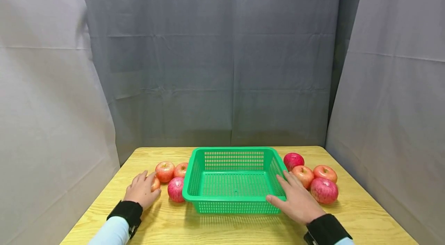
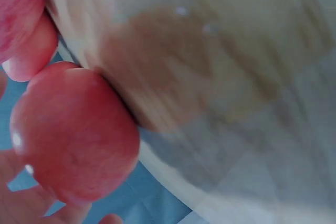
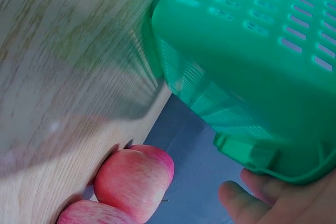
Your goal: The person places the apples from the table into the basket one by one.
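Note:
On the left, my left hand point(image 1: 141, 191) reaches over a red-orange apple point(image 1: 156, 184), fingers spread and slightly bent. In the left wrist view that apple point(image 2: 79, 132) sits on the table with the fingertips close behind it; whether they touch it is unclear. A green plastic basket point(image 1: 236, 199) with slotted walls stands mid-table and holds nothing. My right hand point(image 1: 299, 201) rests at the basket's right front corner, fingers extended along the rim and thumb apart. The right wrist view shows fingers point(image 3: 262, 195) beside the green rim.
More apples sit left of the basket, including a dark red one point(image 1: 175, 189) and a paler one point(image 1: 165, 171). Several apples cluster on the right, a red one point(image 1: 324, 190) nearest. Grey cloth point(image 1: 215, 63) hangs behind the wooden table point(image 1: 222, 233), with pale cloth at both sides.

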The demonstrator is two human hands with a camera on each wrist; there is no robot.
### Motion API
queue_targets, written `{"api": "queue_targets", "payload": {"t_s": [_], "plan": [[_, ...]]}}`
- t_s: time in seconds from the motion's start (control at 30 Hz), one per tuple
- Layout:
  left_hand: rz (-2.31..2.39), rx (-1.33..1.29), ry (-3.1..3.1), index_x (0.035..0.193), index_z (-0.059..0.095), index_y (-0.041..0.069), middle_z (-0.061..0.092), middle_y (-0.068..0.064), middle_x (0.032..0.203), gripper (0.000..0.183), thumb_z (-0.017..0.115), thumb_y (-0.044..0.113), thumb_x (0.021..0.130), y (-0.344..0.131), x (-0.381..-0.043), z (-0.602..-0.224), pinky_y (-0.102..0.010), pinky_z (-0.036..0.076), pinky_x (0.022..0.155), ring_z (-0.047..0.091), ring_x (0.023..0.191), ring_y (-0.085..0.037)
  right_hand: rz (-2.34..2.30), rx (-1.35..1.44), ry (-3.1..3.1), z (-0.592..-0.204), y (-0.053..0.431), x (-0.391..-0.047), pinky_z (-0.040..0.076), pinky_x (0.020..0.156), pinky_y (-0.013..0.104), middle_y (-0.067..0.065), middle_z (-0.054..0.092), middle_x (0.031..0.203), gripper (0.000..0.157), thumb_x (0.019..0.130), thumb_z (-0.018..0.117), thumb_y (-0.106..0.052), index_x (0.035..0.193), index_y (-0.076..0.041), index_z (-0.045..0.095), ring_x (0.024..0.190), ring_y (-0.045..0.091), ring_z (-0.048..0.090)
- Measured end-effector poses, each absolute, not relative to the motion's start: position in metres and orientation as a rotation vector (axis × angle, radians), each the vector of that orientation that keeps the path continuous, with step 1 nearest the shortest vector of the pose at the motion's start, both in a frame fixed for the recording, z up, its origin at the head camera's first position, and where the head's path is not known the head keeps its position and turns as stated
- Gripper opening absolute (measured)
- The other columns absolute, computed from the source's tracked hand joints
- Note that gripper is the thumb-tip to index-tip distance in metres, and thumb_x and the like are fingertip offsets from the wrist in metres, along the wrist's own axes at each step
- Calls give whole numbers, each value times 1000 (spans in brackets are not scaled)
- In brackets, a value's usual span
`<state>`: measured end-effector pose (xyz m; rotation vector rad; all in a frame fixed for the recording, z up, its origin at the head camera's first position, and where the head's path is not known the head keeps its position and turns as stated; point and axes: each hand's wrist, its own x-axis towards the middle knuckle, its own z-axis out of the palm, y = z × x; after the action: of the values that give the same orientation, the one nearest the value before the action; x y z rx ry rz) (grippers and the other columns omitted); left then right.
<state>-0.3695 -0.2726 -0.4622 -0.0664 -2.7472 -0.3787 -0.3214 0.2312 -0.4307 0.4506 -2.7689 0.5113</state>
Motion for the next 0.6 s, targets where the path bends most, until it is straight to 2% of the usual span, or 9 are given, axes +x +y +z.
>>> {"api": "queue_targets", "payload": {"t_s": [0.47,0.6], "plan": [[-479,-54,-2812,139,43,7,31,-33,140,68,70,29,81,-277,-378,-474,-71,36,90,26,123,-51,510,458,-2778,-430,232,-320,28,101,65,23,30,147,96,81,41,-79,141,-4,42,134,40,18],[-467,-34,-2844,138,44,6,37,-32,135,69,72,29,79,-280,-382,-469,-69,39,88,35,117,-50,506,466,-2753,-431,232,-321,29,101,65,23,31,147,95,81,42,-78,140,-4,43,134,40,19]]}}
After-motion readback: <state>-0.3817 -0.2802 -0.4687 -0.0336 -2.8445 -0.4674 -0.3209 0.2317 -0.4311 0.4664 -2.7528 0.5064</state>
